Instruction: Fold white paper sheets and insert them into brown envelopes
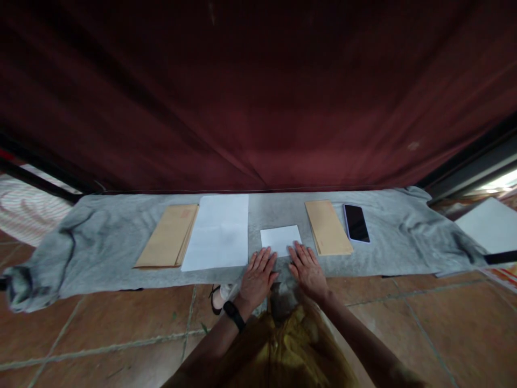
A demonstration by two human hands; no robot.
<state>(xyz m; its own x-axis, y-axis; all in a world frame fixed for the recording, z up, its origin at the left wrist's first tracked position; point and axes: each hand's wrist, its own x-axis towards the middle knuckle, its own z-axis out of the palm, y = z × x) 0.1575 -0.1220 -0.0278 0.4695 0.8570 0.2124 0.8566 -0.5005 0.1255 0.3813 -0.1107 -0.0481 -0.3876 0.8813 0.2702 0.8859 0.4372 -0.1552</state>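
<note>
A small white sheet of paper [280, 238], possibly folded, lies in front of me on a grey cloth. My left hand [258, 277] rests flat by its lower left corner, fingers stretched out. At the lower right corner, the fingertips of my right hand [309, 272] touch the paper, with the fingers spread. Left of the small sheet is a larger pile of white paper [220, 231]. Beside that pile lie several brown envelopes [167, 237], stacked. To the right of my right hand is another small stack of brown envelopes [329, 227].
The grey cloth [391, 231] covers a narrow table. A phone [356, 223] with a dark screen lies right of the right-hand envelopes. Behind the table hangs a dark red curtain [283, 124]. Tiled floor [141, 318] shows below the front edge. A white board-like thing [490, 223] stands at far right.
</note>
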